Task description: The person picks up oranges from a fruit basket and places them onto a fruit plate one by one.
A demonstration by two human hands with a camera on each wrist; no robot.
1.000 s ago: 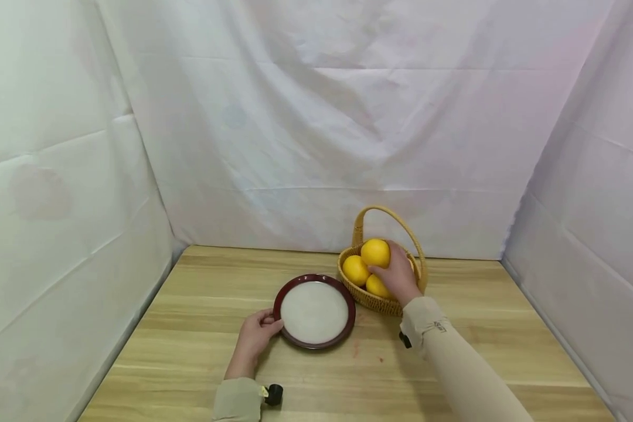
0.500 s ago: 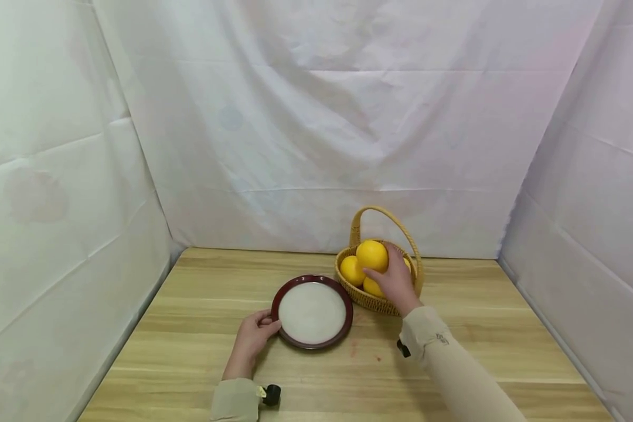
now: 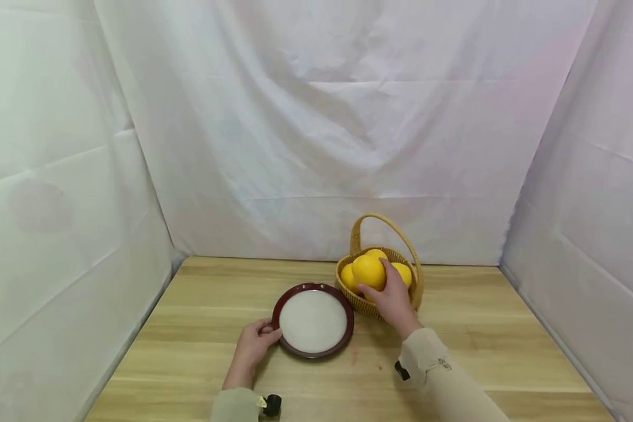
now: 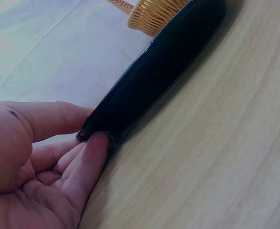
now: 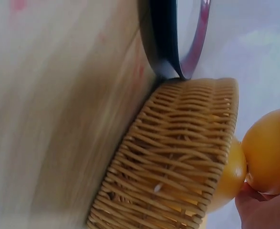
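Observation:
A round plate (image 3: 313, 322) with a white centre and dark red rim lies on the wooden table. My left hand (image 3: 254, 346) pinches its left rim, thumb over the edge and fingers beneath, as the left wrist view shows of the plate's dark underside (image 4: 154, 71). Touching or nearly touching the plate's right side stands a wicker basket (image 3: 370, 308) with several oranges. My right hand (image 3: 393, 296) grips one orange (image 3: 368, 273) between thumb and fingers, over the basket's front left part. In the right wrist view the held orange (image 5: 268, 153) sits above another orange (image 5: 229, 177).
The basket's arched handle (image 3: 395, 226) rises behind the right hand. White cloth (image 3: 316, 146) hangs at the back and both sides of the table (image 3: 211, 293). Small red marks (image 3: 354, 355) show on the wood in front of the basket.
My right hand has raised the orange slightly off the others and shifted it left and toward me, uncovering an orange behind. The left hand stays at the plate's rim.

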